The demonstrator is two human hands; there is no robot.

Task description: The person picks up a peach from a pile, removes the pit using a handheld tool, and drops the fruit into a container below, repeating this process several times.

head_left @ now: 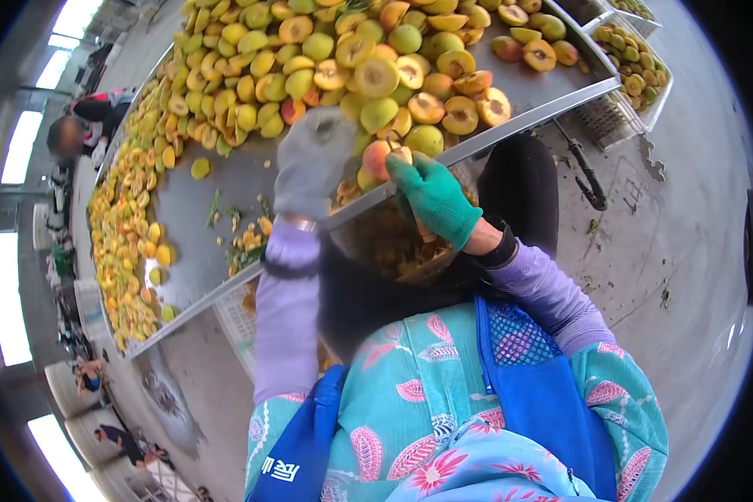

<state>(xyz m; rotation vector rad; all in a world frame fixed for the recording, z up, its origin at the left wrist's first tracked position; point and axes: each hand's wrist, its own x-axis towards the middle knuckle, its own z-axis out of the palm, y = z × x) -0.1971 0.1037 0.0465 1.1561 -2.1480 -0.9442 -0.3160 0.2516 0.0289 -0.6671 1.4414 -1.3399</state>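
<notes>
My left hand (314,159), in a grey glove, is smeared by motion over the near side of a heap of yellow-green peach halves (297,84). Its fingers are too blurred to read. In a green glove, my right hand (433,197) is closed around a tan-handled tool (425,232) at the edge of the metal table (552,107). The tool's working end is mostly hidden. A red-tinged peach (377,159) sits right by the right thumb and fingers, at the table's rim.
Crates of peach halves (632,63) stand to the right of the table. Beneath the rim, between my knees, is a container (402,251) with scraps in it. Leaves and small pieces (247,243) lie on the tabletop at left. Another person (100,117) sits beyond the far left side.
</notes>
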